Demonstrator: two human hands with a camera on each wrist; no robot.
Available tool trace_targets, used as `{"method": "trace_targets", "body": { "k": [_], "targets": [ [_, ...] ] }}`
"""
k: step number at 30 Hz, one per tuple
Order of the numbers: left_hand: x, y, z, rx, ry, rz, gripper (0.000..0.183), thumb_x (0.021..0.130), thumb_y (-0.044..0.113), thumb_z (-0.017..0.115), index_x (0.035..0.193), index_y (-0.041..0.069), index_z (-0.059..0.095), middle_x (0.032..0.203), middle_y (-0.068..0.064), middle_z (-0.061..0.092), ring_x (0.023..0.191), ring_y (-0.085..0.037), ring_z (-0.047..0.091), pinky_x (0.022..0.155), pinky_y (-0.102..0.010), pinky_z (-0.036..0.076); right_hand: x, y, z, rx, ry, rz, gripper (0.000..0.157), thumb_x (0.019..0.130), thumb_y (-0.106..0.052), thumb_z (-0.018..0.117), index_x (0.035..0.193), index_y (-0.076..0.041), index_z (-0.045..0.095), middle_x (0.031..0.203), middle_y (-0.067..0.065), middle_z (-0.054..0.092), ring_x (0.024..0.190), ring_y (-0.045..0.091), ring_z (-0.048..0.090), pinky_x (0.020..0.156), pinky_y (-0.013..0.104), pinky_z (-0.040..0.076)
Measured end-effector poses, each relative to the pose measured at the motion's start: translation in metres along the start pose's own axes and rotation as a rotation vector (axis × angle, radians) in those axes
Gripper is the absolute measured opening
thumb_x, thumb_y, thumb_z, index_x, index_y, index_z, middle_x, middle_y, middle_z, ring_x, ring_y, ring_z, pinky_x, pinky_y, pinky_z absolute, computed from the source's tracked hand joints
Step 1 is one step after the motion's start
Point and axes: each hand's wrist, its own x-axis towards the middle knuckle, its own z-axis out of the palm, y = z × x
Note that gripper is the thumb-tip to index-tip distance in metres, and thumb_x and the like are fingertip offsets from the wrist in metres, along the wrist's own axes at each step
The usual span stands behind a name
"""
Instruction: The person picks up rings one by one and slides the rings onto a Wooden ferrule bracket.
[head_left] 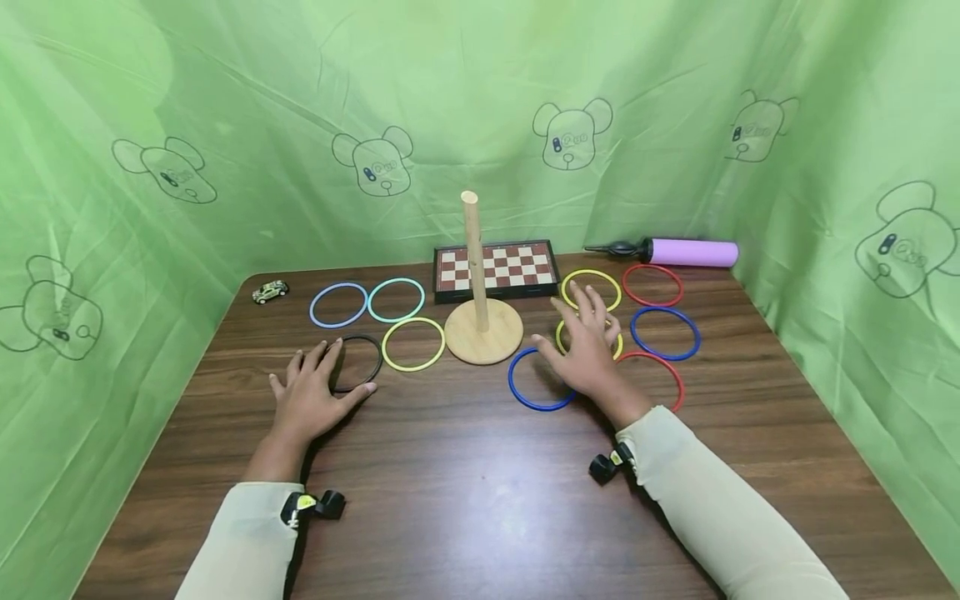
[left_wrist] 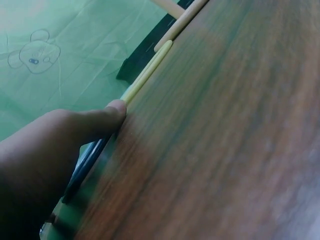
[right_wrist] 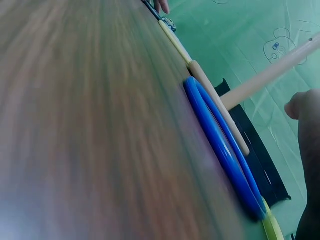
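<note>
My left hand (head_left: pixel 309 400) reaches over the black ring (head_left: pixel 381 358) on the table, its fingers spread along the ring's left side. The thumb lies by the ring's near right edge; in the left wrist view its tip overlaps the edge of a pale yellow ring (left_wrist: pixel 150 69). My right hand (head_left: pixel 588 358) hovers with spread fingers above a yellow ring (head_left: pixel 621 343), partly hiding it. Nothing shows in its grasp. Just left of it lies a blue ring (head_left: pixel 512 385), partly covered by the hand. Between both hands stands a wooden peg (head_left: pixel 477 267) on a round base (head_left: pixel 501 340).
A checkered board (head_left: pixel 525 265) lies behind the peg. At the back right rests a purple pump (head_left: pixel 693 252); a toy car (head_left: pixel 270 291) sits at the far left. Light blue, red (head_left: pixel 682 292) and other colored rings lie flat on both sides. Green curtains surround the wooden table (head_left: pixel 450 500).
</note>
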Motion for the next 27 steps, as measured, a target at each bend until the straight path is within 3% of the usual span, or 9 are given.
{"method": "trace_targets", "body": {
  "k": [5,11,27],
  "targets": [
    [0.000,-0.003,0.002,0.003,-0.007,-0.004,0.107,0.093,0.078,0.068,0.173,0.016,0.034,0.174,-0.027,0.033,0.159,-0.066,0.020,0.113,-0.099,0.004,0.003,-0.010,0.013,-0.003,-0.082,0.000,0.072,0.098,-0.047,0.077,0.156,-0.007,0.058,0.177,0.021,0.033,0.168,0.046,0.011,0.118,0.083,0.006],
    [0.002,-0.005,0.004,0.001,-0.010,-0.006,0.106,0.094,0.080,0.065,0.173,0.016,0.033,0.174,-0.027,0.034,0.160,-0.066,0.020,0.113,-0.098,0.002,0.006,-0.022,0.023,-0.083,-0.190,-0.038,0.070,0.099,-0.052,0.074,0.155,-0.012,0.062,0.172,0.017,0.045,0.165,0.049,0.020,0.117,0.082,0.010],
    [0.005,-0.005,-0.001,0.003,-0.014,0.002,0.108,0.093,0.078,0.068,0.173,0.015,0.032,0.172,-0.027,0.036,0.160,-0.064,0.021,0.113,-0.098,0.006,0.004,-0.021,0.026,-0.120,-0.239,-0.052,0.060,0.100,-0.051,0.075,0.146,-0.012,0.071,0.158,0.013,0.063,0.163,0.046,0.029,0.119,0.081,0.010]
  ]
}}
